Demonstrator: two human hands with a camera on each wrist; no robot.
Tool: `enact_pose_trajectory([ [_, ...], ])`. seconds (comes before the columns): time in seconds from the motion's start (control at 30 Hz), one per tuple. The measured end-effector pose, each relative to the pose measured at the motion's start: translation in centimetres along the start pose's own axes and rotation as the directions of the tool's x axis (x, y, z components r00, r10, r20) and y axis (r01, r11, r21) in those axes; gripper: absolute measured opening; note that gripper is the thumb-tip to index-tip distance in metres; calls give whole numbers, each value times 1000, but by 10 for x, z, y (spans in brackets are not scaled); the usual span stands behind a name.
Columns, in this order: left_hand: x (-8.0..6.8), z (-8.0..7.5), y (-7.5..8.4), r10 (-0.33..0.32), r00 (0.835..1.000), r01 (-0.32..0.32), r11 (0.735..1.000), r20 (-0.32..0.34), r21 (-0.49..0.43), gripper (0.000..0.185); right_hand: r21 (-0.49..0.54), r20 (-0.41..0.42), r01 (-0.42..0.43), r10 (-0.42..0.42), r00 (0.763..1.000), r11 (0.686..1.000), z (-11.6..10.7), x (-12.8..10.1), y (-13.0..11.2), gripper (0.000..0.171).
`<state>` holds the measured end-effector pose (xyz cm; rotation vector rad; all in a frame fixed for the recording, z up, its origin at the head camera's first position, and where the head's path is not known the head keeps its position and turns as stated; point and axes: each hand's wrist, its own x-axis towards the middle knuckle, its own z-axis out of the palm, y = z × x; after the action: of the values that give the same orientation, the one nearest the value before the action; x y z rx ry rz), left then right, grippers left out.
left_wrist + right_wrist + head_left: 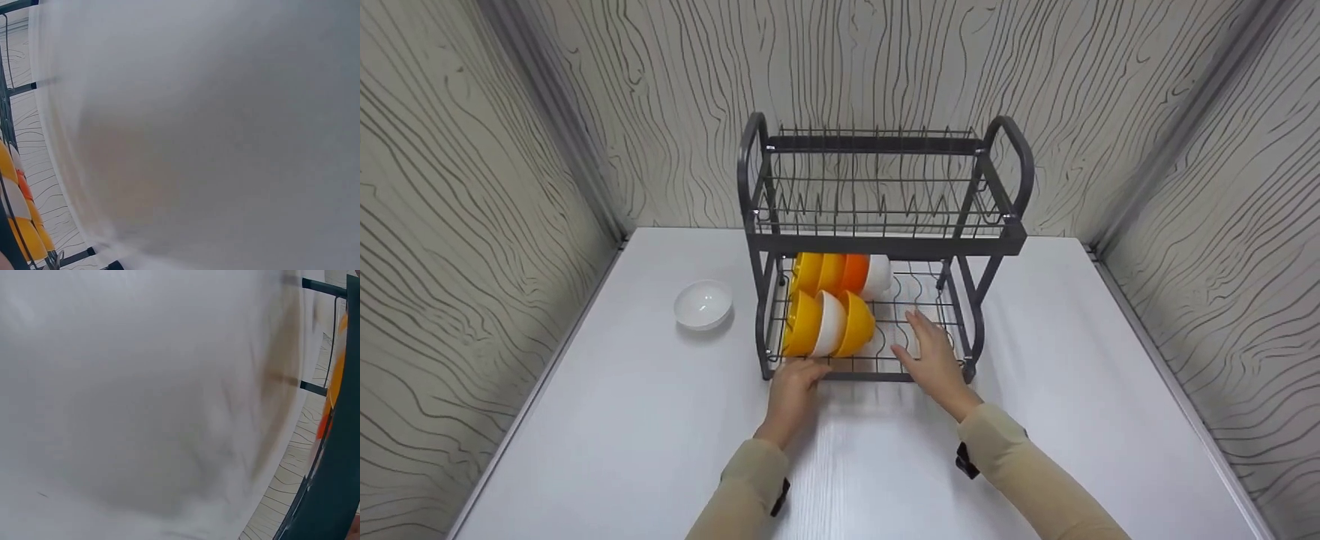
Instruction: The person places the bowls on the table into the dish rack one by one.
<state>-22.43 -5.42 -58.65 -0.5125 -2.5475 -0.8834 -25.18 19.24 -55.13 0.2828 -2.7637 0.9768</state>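
Two rows of bowls stand on edge on the lower tier of a dark metal dish rack (885,244). In the front row, a yellow bowl (802,326), a white bowl (831,324) and another yellow bowl (859,326) lean together. Behind them are yellow bowls, an orange bowl (854,271) and a white bowl (878,276). My left hand (795,394) is at the rack's front rail, just below the leftmost front bowl, its thumb stretched to the right. Over the tier's front right part, my right hand (936,367) spreads its thumb and fingers, holding nothing.
A small white bowl (703,304) stands on the white table (660,420) left of the rack. The rack's upper tier (877,180) holds no dishes and overhangs the back row. Wood-patterned panels (660,105) surround the table at the back and sides.
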Motion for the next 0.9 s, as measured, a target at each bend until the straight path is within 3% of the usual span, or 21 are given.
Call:
enact_pose_trajectory([
  [0.17,0,1,0,-6,1000,6,1000,8,-4,24,-137,-14,77,-80,997,988,4,-15,5,60],
  [0.37,0,0,1,-10,1000,10,1000,12,18,24,-292,-3,181,-190,982,939,7,-26,13,57],
  [0.67,-1,1,-1,-30,999,30,999,22,12,27,-370,-3,245,-265,964,896,10,-39,19,52],
  [0.9,-1,0,-2,7,1000,-8,999,19,45,26,-446,-39,276,-327,944,851,18,-41,23,36],
])
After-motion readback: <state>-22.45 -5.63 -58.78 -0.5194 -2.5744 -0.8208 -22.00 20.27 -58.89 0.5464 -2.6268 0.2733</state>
